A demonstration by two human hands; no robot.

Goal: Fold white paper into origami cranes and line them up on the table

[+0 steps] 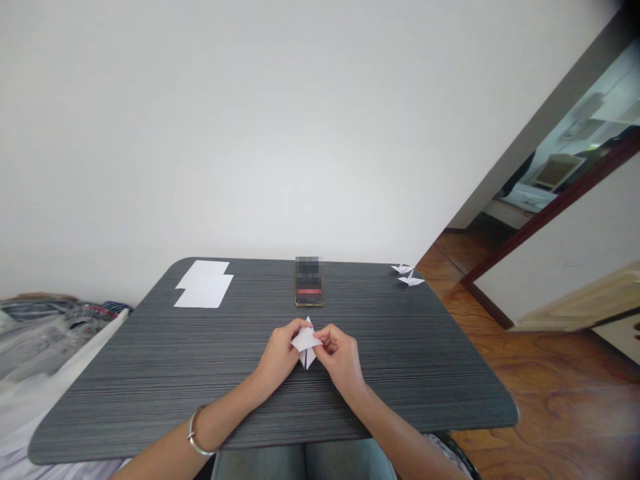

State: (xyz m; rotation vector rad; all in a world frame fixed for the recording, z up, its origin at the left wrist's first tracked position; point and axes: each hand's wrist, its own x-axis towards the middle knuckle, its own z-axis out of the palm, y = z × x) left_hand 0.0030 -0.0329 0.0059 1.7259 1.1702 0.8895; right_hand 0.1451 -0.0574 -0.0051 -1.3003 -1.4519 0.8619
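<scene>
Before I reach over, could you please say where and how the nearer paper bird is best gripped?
I'd pinch the nearer bird by its middle, coming from the near side: its wings spread sideways, and the other bird sits just behind.

The place looked like a home. A plain white wall (280,120) rose at twelve o'clock; a heap of rumpled grey and white cloth (50,353) lay at eight; a glossy reddish-brown wood-patterned floor (555,407) spread at four; and near three, part of another room (557,170) showed beyond a long dark-red trim (550,213).
</scene>
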